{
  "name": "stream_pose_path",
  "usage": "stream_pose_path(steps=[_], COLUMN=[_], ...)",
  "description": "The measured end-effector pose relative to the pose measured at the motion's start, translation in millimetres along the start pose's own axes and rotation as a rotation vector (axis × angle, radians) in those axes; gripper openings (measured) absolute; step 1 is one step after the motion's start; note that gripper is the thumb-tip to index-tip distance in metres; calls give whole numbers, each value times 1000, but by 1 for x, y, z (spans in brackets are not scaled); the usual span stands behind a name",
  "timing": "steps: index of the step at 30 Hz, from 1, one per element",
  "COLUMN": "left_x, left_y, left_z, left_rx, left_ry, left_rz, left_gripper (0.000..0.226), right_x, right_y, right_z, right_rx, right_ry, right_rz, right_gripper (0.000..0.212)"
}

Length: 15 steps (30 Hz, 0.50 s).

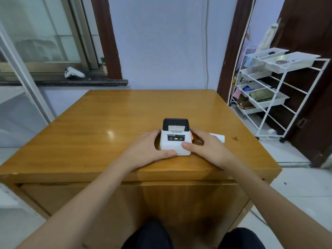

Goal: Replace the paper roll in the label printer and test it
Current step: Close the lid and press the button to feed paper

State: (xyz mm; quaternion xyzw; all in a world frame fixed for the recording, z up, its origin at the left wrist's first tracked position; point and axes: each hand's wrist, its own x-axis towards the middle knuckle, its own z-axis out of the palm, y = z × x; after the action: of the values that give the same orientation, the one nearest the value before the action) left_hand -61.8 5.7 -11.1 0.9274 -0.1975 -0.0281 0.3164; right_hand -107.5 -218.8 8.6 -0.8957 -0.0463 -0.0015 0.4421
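A small white label printer (pixel 175 139) with a black top stands near the front of the wooden table (pixel 111 123). Its lid is down, a strip of white paper shows at the slot, and a green light glows on its front panel. My left hand (pixel 149 150) wraps its left side, thumb on the lower front edge. My right hand (pixel 206 146) grips its right side by the orange latch, thumb on the front corner. A white paper roll (pixel 219 137) lies on the table just right of my right hand, partly hidden by it.
A white wire rack (pixel 280 83) with trays stands to the right of the table by a dark door. A white game controller (pixel 73 73) rests on the window sill at the back left. My knees sit below the table's front edge.
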Motion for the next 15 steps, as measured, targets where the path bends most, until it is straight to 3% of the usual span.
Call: stream_pose_path(steps=[4, 8, 11, 13, 15], left_x=[0, 0, 0, 0, 0], left_y=[1, 1, 1, 0, 0], left_z=[0, 0, 0, 0, 0], left_rx=[10, 27, 38, 40, 34], left_ry=[0, -5, -6, -6, -13], left_rz=[-3, -11, -9, -5, -6], left_gripper=[90, 94, 95, 96, 98], right_x=[1, 4, 8, 12, 16], right_y=[-1, -6, -10, -7, -5], right_z=[1, -2, -2, 3, 8], right_rx=[15, 88, 105, 107, 86], right_ry=[-20, -2, 4, -1, 7], right_rz=[19, 39, 89, 84, 66], right_gripper=[67, 45, 17, 23, 47])
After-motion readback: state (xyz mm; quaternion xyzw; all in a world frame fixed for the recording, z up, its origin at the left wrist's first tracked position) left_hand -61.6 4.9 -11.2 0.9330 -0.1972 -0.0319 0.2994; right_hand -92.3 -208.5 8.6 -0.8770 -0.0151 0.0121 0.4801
